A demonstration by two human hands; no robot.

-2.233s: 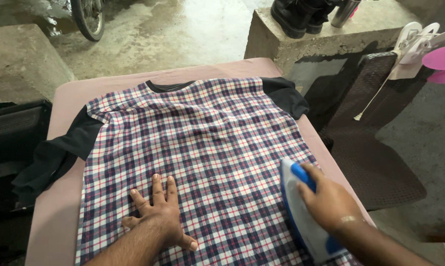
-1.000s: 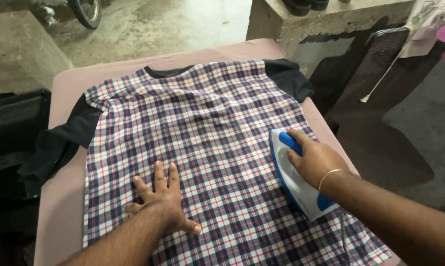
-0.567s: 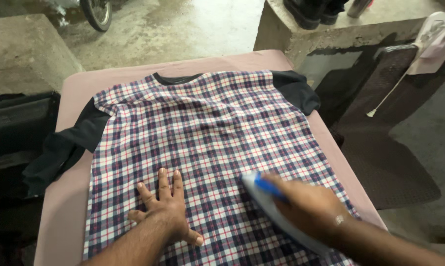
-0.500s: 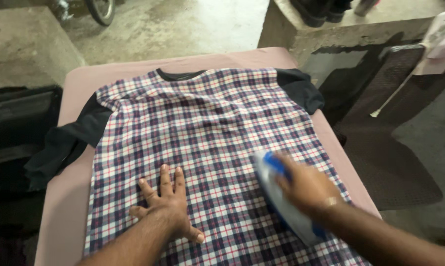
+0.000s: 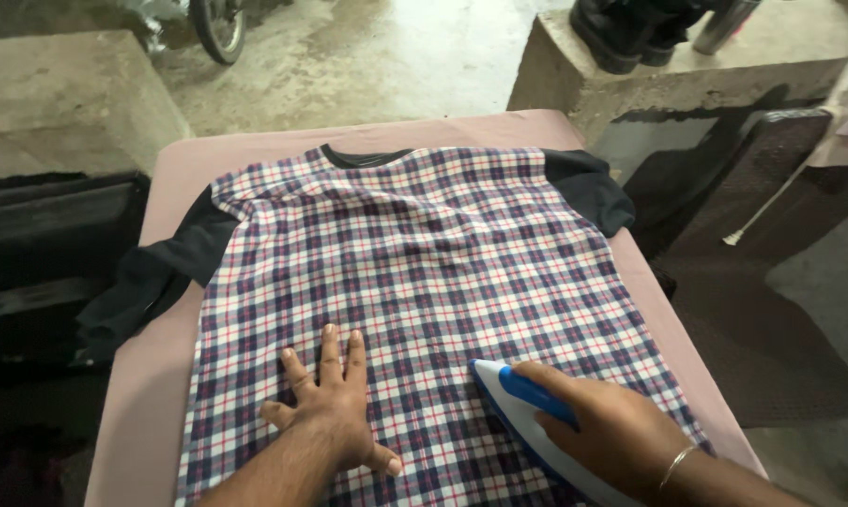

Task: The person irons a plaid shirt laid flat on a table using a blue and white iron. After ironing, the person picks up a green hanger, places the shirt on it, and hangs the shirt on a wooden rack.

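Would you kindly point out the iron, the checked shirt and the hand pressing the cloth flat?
iron [image 5: 513, 406]: head view, white nose.
checked shirt [image 5: 424, 253]: head view, middle of the body panel.
left hand [image 5: 335, 418]: head view, back of the hand.

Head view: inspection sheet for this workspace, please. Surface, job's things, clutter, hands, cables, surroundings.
Surface: pink padded board, bare along its edges.
Job's things: plaid shirt with black sleeves laid flat; white and blue iron on its lower part.
Clutter: nothing seen on the board.
Hands: left hand flat on the shirt, fingers spread; right hand gripping the iron's handle.
Cables: nothing seen.
Surroundings: concrete floor, concrete ledge, wheel.
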